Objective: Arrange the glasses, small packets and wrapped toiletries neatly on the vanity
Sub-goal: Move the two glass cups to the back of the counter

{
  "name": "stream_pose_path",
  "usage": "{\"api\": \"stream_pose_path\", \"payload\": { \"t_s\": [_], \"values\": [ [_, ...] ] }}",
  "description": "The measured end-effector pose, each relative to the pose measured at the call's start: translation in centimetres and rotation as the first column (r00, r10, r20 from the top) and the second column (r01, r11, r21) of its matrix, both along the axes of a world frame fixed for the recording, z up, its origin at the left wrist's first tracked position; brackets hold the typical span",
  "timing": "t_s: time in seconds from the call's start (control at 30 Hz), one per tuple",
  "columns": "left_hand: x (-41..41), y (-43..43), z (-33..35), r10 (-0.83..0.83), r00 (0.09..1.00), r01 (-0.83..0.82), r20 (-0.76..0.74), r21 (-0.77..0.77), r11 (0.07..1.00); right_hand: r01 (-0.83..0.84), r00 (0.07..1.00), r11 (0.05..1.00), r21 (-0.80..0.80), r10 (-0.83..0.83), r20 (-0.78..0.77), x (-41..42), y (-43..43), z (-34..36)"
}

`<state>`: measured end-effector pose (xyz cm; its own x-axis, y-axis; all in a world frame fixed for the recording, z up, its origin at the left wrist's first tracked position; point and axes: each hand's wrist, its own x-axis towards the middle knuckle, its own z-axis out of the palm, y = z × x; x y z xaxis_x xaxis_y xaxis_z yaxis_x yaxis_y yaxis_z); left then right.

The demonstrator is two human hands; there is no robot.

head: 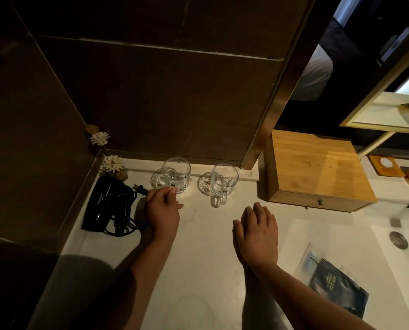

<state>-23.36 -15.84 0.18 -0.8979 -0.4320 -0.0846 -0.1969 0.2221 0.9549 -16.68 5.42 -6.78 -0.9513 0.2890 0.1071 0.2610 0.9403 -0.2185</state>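
Two clear glass mugs stand upright near the back edge of the white vanity (198, 258), each on a round glass coaster. My left hand (163, 211) pinches the handle of the left mug (176, 177). The right mug (223, 182) stands free, its handle turned toward me. My right hand (257, 234) hovers flat, fingers together, over the counter in front of the right mug, holding nothing. A dark packet (339, 285) lies in a clear wrapper at the lower right, beside the sink.
A black hair dryer (108, 206) with a coiled cord lies at the left edge. Small white flowers (112, 164) stand in the back left corner. A wooden drawer box (317, 172) sits right of the mugs. The sink basin (398, 239) and a mirror are at right.
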Motion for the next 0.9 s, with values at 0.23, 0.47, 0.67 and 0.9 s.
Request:
{"api": "stream_pose_path", "payload": {
  "t_s": [0.23, 0.47, 0.67, 0.9],
  "values": [
    [0.3, 1.0, -0.3, 0.010, 1.000, -0.011, 0.027, 0.017, 1.000, 0.003, 1.000, 1.000, -0.012, -0.003, 0.008, 0.0, 0.1, 0.0],
    [0.5, 1.4, -0.7, 0.002, 0.998, -0.003, 0.058, 0.021, 1.000, 0.014, 1.000, 1.000, -0.018, -0.014, 0.003, 0.0, 0.0, 0.0],
    [0.6, 0.4, -1.9, -0.040, 0.997, 0.045, 0.067, -0.071, 0.996, 0.011, 1.000, 1.000, -0.024, -0.011, 0.017, 0.1, 0.0, 0.2],
    [0.9, -0.5, -3.2, -0.054, 0.998, 0.059, 0.028, -0.186, 0.981, 0.006, 1.000, 1.000, -0.028, -0.006, 0.008, 0.1, -0.1, 0.4]
  ]
}}
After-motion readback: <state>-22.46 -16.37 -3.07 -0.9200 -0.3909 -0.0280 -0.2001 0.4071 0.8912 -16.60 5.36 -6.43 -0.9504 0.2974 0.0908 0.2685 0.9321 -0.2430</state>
